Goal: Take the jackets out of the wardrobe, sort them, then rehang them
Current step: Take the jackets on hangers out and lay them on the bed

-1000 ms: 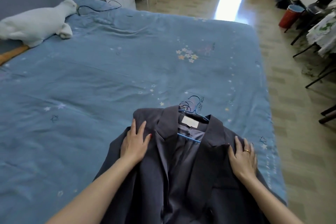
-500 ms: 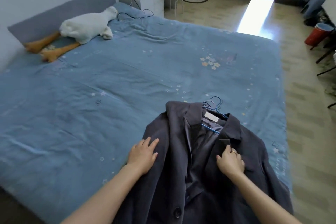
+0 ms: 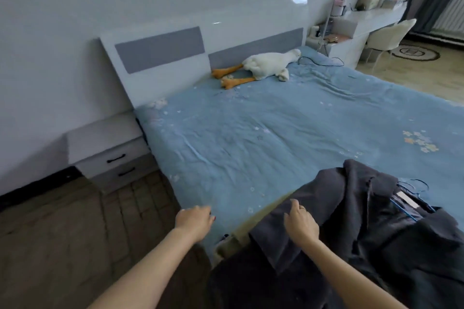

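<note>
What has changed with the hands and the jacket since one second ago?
The left hand came off the jacket and now hangs beside the bed. The right hand moved to the jacket's left side and pinches the cloth. The jacket remains on the bed, on its blue hanger.

We see the bed (image 3: 288, 138) spread with a light blue sheet printed with small stars. At its near right corner lies a dark jacket (image 3: 376, 228) on a blue hanger (image 3: 411, 198), its lower part hanging over the bed's edge. At the far end of the bed, against the headboard (image 3: 160, 57), a white plush goose (image 3: 266, 64) lies on its side, a black cable (image 3: 321, 61) beside it.
</note>
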